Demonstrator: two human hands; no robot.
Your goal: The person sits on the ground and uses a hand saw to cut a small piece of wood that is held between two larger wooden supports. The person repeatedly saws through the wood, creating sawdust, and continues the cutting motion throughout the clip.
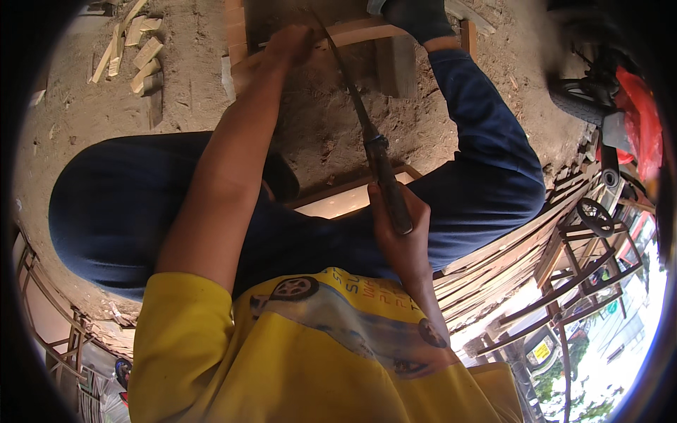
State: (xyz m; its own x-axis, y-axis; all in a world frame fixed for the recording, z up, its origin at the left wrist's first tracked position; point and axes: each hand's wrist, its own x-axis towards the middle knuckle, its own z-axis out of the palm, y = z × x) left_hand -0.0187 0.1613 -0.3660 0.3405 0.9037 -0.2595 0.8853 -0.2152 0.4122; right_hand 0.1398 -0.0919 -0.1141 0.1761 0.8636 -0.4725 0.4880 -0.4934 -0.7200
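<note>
My right hand is wrapped round the dark handle of a long, narrow-bladed hand tool. Its blade shows nearly edge-on, so I cannot tell whether it is a saw or a long knife. The blade runs away from me and meets a wooden board near the top of the view. Just left of the blade, my left hand grips the board; its fingertips are partly lost in shadow. A foot in a dark covering is at the board's right end.
Several wood offcuts lie on the dirt floor at the far left. A pale framed panel sits between my legs. Stacked wooden slats, a wheel and a red plastic bag are on the right.
</note>
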